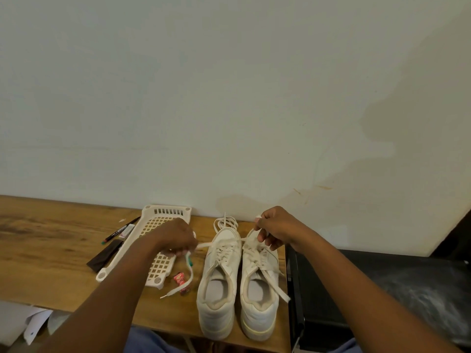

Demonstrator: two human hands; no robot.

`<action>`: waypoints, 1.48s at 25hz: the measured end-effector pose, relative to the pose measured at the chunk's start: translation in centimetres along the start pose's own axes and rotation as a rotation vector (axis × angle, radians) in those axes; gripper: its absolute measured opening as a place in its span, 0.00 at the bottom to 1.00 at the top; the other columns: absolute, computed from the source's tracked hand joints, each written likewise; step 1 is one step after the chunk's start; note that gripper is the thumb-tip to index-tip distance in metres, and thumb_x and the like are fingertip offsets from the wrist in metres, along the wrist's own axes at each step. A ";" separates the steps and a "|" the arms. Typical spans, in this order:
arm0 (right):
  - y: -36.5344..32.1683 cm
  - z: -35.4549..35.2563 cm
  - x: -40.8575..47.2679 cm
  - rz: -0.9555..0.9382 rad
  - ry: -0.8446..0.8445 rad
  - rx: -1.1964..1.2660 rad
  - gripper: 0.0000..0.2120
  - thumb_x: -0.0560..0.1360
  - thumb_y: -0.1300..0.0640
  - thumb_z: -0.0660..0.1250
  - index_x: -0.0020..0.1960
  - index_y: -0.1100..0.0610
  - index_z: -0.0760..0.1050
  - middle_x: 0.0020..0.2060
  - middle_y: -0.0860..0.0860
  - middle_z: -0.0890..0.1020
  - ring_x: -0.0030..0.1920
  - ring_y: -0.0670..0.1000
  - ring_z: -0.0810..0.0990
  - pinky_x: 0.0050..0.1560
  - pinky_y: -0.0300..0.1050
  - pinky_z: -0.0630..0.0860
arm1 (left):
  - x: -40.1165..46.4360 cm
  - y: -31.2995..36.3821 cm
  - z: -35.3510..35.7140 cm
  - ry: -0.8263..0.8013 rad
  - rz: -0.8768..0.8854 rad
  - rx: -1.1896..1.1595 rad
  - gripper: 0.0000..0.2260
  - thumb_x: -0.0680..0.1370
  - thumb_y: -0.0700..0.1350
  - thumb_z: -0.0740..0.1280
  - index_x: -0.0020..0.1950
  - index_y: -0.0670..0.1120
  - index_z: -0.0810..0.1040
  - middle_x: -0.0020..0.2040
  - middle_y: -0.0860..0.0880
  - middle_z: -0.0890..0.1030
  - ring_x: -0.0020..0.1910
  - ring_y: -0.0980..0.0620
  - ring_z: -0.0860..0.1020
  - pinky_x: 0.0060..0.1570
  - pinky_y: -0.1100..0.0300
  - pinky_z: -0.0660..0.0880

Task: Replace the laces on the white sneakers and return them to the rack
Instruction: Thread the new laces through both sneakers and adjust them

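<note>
Two white sneakers stand side by side on a wooden table, near its right edge, with the heels toward the front edge and the toes toward the wall. The left sneaker and the right sneaker touch or nearly touch along their inner sides. A white lace is stretched across the upper part of both shoes, between the two hands. One end of it is gripped by the left hand, whose fingers are curled round it; the free tail hangs down from that hand and ends on the table just left of the left sneaker. The other end is pinched by the right hand above the toe of the right sneaker, with the remaining fingers loosely bent. A loose coil of lace lies at the back edge of the table, just beyond the toes.

A cream plastic lattice rack lies flat on the table to the left of the shoes, partly covered by the left forearm. Beside its left rim a marker pen and a dark flat object are seen. A small red wrapper lies between the rack and the left sneaker. A black surface adjoins the right edge of the table.
</note>
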State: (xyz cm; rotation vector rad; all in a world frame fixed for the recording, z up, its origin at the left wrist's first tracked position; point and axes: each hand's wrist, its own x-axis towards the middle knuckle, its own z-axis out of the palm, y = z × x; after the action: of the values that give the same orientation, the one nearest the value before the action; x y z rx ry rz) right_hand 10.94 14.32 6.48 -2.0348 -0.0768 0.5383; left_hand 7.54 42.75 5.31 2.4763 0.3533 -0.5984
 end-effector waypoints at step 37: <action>-0.8 4.9 -0.6 -0.186 -0.195 -0.892 0.05 0.70 0.54 0.74 0.36 0.52 0.81 0.37 0.48 0.85 0.46 0.52 0.85 0.52 0.52 0.83 | -0.5 0.8 1.9 -0.216 0.033 0.072 0.04 0.75 0.35 0.74 0.45 0.43 0.83 0.38 0.45 0.86 0.35 0.52 0.84 0.45 0.56 0.85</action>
State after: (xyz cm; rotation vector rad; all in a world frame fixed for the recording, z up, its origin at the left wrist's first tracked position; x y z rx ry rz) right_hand 8.54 18.55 5.37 -2.7794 -0.7271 0.6487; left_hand 6.80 40.93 4.47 2.4498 0.2097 -0.8699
